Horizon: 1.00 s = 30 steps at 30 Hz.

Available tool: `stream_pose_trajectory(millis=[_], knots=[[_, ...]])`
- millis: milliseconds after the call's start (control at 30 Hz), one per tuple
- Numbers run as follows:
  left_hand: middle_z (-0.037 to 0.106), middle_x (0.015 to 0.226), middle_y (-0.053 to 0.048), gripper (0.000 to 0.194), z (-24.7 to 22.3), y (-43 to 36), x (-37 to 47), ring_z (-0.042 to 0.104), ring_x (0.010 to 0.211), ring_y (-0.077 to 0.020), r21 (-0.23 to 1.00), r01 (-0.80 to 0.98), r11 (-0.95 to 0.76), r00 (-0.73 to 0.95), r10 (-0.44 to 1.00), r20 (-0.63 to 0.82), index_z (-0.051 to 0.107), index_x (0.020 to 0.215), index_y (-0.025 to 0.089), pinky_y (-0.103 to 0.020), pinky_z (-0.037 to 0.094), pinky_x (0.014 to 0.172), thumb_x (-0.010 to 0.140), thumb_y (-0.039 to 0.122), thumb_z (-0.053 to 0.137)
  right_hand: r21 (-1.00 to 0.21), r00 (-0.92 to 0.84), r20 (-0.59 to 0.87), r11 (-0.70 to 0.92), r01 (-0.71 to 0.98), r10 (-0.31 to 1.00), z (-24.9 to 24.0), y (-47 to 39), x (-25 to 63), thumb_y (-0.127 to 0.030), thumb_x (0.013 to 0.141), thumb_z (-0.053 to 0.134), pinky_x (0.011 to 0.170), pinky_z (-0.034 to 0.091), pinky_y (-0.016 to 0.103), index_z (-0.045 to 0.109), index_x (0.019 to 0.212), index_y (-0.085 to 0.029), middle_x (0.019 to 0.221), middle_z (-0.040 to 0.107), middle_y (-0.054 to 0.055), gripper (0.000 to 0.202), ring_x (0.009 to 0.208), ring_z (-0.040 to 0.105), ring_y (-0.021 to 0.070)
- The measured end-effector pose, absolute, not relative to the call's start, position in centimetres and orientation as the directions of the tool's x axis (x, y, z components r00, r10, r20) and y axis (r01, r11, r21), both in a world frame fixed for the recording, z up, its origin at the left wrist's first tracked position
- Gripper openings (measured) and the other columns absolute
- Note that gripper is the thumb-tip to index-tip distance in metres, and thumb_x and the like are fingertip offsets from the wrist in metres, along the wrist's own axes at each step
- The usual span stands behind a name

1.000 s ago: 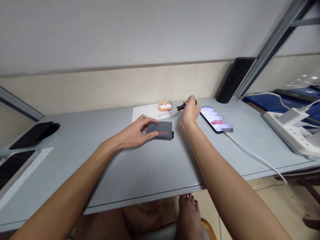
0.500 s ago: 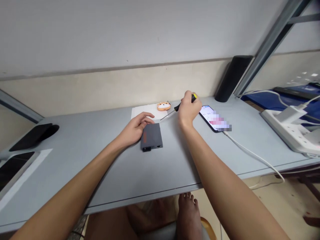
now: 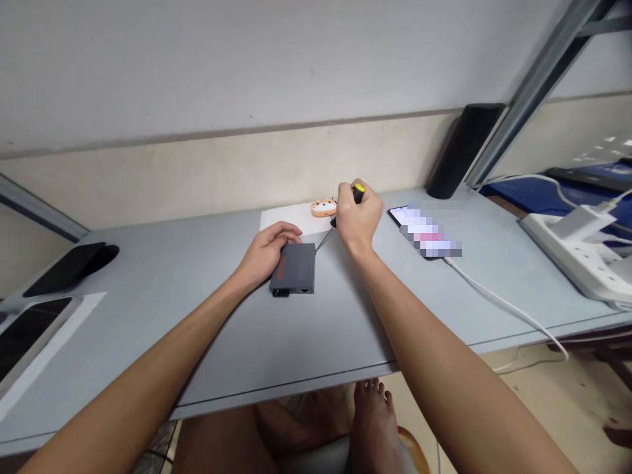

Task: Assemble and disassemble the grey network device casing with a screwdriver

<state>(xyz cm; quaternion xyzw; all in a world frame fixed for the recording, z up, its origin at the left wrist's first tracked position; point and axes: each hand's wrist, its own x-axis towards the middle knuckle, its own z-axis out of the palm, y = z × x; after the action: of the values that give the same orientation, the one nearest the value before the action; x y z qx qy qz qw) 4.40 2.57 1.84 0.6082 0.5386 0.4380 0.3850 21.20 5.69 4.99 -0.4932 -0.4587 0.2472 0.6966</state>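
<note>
A dark grey box-shaped device (image 3: pixel 296 266) with ports on its near side lies flat on the grey desk (image 3: pixel 227 355). My left hand (image 3: pixel 266 252) rests at the device's left and far edge, its fingers curled against it. In my right hand (image 3: pixel 359 214), closed in a fist, is a black and yellow screwdriver (image 3: pixel 359 191). Its thin shaft slants down to the left, and the tip is at or very near the device's far right corner. Whether the tip touches cannot be made out.
Behind the hands, an orange animal-faced case (image 3: pixel 323 208) sits on white paper (image 3: pixel 281 216). A phone (image 3: pixel 424 232) with a white cable lies to the right, near a power strip (image 3: pixel 577 257). A black cylinder (image 3: pixel 464 151) stands at the back right. A black object (image 3: pixel 64 268) is at left.
My right hand has moved left and turned the screwdriver steeper, bringing its tip to the device's far right corner. The device has turned slightly and shifted left under my left hand.
</note>
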Motion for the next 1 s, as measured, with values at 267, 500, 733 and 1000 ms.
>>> stream_pose_trajectory(millis=[267, 500, 733, 1000], knots=[[0.069, 0.087, -0.004, 0.026, 2.0, 2.2, 4.7, 0.062, 0.079, -0.0207, 0.926, 0.333, -0.177, 0.053, 0.984, 0.169, 0.067, 0.097, 0.021, -0.032, 0.050, 0.074, 0.089, 0.042, 0.053, -0.913, 0.434, 0.406, 0.374, 0.162, 0.804, 4.8, 6.0, 21.3, -0.016, 0.092, 0.055, 0.063, 0.033, 0.025, 0.029, 0.061, -0.024, 0.061, 0.030, -0.006, 0.041, 0.064, 0.033, 0.0117], [0.071, 0.093, -0.007, 0.044, 2.1, 2.0, 4.5, 0.065, 0.083, -0.0232, 0.879, 0.407, -0.250, 0.080, 0.968, 0.238, 0.072, 0.097, 0.020, -0.034, 0.053, 0.074, 0.094, 0.060, 0.051, -0.911, 0.533, 0.400, 0.385, 0.146, 0.745, 4.7, 6.6, 21.8, -0.013, 0.092, 0.054, 0.063, 0.029, 0.026, 0.024, 0.062, -0.025, 0.064, 0.021, -0.006, 0.045, 0.064, 0.023, 0.0116], [0.073, 0.085, -0.004, 0.042, 2.6, 1.8, 4.4, 0.046, 0.046, -0.0112, 0.873, 0.486, -0.041, 0.079, 0.997, 0.002, 0.081, 0.104, 0.022, -0.029, 0.042, 0.046, 0.086, 0.058, 0.066, -0.914, 0.573, 0.327, 0.405, -0.009, 0.751, 4.9, 7.0, 21.9, -0.017, 0.095, 0.049, 0.063, 0.037, 0.026, 0.036, 0.063, -0.024, 0.065, 0.035, -0.006, 0.035, 0.063, 0.037, 0.0115], [0.076, 0.117, -0.011, 0.047, 2.5, 1.6, 4.5, 0.052, 0.051, -0.0105, 0.897, 0.432, -0.093, 0.118, 0.992, 0.045, 0.082, 0.099, 0.020, -0.026, 0.040, 0.039, 0.080, 0.062, 0.074, -0.935, 0.559, 0.195, 0.325, -0.142, 0.806, 5.0, 7.3, 22.0, -0.025, 0.095, 0.050, 0.063, 0.041, 0.025, 0.045, 0.062, -0.023, 0.064, 0.045, -0.004, 0.034, 0.063, 0.047, 0.0109]])
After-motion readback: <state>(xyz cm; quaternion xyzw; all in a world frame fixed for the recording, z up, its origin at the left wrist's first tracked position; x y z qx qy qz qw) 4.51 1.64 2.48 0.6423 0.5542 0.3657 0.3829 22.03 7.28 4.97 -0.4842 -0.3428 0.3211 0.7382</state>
